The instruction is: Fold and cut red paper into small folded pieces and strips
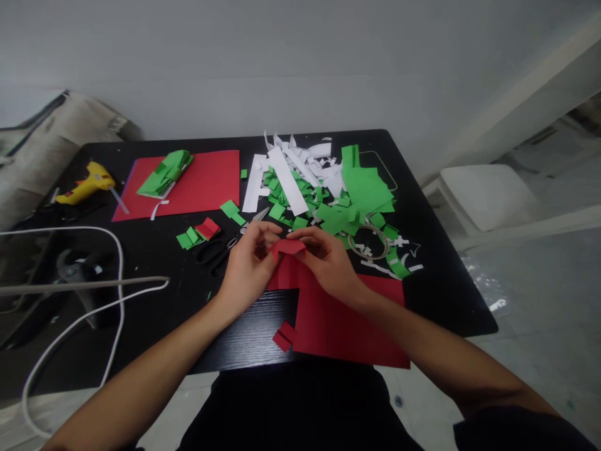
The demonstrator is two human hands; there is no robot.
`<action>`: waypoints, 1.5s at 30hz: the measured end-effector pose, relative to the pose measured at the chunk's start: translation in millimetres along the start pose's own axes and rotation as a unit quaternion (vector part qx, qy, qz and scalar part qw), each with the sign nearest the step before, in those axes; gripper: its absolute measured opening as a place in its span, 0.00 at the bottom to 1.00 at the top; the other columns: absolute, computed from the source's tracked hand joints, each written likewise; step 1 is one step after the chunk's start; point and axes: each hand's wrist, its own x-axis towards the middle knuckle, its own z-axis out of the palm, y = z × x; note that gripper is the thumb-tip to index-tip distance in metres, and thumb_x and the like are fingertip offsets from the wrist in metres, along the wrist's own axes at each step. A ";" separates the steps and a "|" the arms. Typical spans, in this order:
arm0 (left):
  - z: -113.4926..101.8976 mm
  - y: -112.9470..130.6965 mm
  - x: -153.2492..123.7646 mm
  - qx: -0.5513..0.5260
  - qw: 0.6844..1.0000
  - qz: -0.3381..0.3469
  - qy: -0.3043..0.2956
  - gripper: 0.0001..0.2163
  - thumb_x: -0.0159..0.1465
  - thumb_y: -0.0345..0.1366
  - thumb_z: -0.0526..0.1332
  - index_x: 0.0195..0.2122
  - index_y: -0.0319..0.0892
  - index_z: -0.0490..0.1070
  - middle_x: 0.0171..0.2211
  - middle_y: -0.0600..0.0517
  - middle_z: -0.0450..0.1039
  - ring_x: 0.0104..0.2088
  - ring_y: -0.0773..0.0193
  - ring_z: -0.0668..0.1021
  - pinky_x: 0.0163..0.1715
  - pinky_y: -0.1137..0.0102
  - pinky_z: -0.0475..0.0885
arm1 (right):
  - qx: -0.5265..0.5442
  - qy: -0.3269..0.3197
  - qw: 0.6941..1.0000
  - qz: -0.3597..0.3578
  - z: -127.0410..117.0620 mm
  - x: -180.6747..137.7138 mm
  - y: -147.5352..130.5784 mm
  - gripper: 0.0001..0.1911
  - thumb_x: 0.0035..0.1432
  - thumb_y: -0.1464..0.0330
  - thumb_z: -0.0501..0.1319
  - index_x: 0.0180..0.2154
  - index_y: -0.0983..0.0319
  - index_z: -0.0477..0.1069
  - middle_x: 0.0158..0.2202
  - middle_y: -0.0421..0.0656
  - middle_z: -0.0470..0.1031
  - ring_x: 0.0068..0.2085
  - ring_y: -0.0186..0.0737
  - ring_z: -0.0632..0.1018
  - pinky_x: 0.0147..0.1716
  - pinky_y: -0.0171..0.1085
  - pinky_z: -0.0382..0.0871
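Note:
Between my two hands is a folded piece of red paper (pixel 287 275), creased, with its upper edge bent over. My left hand (pixel 251 263) pinches its left side, and my right hand (pixel 328 260) grips the right side; both are closed on it. Under my right hand and forearm lies a larger red sheet (pixel 352 326). A small folded red piece (pixel 284 336) rests at that sheet's left edge. Black-handled scissors (pixel 216 254) lie just beyond my left hand, their blades partly hidden by it.
Past my hands are white paper strips (pixel 287 181), green scraps (pixel 366 188) and a roll of tape (pixel 369 243). Another red sheet (pixel 206 181) carries a folded green bundle (pixel 166 173). A yellow glue gun (pixel 87 183) and a white cable (pixel 119 269) are at left.

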 end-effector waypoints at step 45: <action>-2.7 18.4 3.0 -0.050 0.999 0.002 0.002 0.08 0.66 0.43 0.69 0.41 0.46 0.77 0.30 0.53 0.78 0.24 0.67 0.75 0.23 0.71 0.69 | 0.042 -0.006 0.999 -0.002 -9.5 2.2 -11.6 0.09 0.60 0.66 0.69 0.43 0.50 0.83 0.42 0.38 0.85 0.46 0.43 0.83 0.50 0.45 0.79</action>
